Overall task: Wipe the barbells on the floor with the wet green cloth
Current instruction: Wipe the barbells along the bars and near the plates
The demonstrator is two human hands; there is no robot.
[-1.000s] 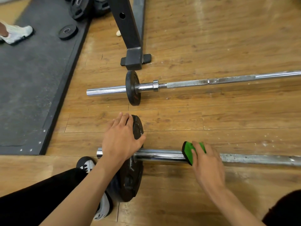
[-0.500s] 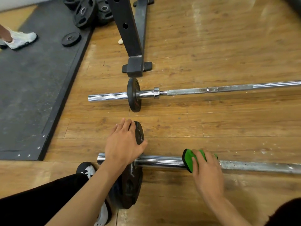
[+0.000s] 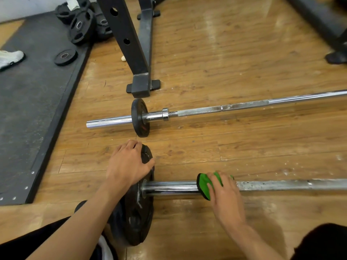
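Note:
Two barbells lie side by side on the wooden floor. On the near barbell [image 3: 281,185] my right hand [image 3: 226,197] grips the green cloth [image 3: 204,182], wrapped round the bar just right of the shiny chrome sleeve. My left hand [image 3: 127,165] holds the top rim of that bar's black weight plate [image 3: 139,212], fingers curled over its edge. The far barbell [image 3: 225,107] carries a smaller black plate [image 3: 139,118] and a steel collar; neither hand touches it.
A black rack upright and foot [image 3: 139,85] stand just behind the far barbell. A dark rubber mat [image 3: 28,109] covers the left, with loose plates [image 3: 78,27] and another person's white shoe [image 3: 9,58]. My shoe and dark trouser legs fill the bottom corners.
The camera has tilted up and more of the rack and plates shows. My right hand with the cloth has slid slightly right along the bar. The left hand stays on the plate.

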